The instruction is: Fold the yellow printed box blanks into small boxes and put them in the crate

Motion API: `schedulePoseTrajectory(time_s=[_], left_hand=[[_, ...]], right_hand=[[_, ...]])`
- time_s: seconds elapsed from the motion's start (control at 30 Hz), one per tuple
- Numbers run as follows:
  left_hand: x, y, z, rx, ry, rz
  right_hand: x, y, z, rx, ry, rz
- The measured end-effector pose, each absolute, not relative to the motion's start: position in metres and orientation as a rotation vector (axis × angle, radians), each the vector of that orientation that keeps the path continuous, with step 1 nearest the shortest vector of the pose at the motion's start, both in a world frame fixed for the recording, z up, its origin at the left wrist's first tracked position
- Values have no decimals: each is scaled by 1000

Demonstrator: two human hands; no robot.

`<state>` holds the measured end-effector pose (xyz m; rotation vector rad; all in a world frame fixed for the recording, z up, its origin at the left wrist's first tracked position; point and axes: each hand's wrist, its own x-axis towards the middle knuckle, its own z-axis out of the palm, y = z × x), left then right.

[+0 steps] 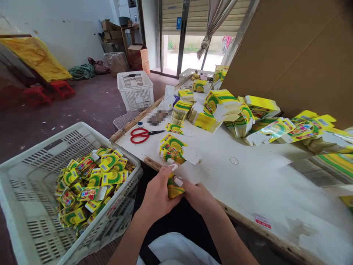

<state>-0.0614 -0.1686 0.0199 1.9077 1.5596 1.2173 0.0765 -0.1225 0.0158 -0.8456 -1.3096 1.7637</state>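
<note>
Both my hands meet at the near edge of the white table [248, 184], closed round one small yellow-green carton [174, 190]. My left hand [157, 195] grips it from the left, and my right hand [197, 197] pinches its right side. Just beyond them lies a small stack of flat yellow-green carton blanks [172, 149]. To my left stands a white plastic crate [33, 213] with several folded cartons [91, 180] piled inside.
Red-handled scissors [142, 134] lie on the table's left part. Stacks of carton blanks [204, 117] and loose folded boxes [289, 129] line the far side. A brown cardboard sheet [298, 55] leans at the right. A second white crate [135, 89] stands on the floor.
</note>
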Motion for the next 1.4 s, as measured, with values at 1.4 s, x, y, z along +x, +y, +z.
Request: schedulePoseTrajectory(time_s=[1.4], left_hand=[[-102,-154,2,-6,1304,1953]], right_hand=[[67,-55,-6,-1482,-1934,531]])
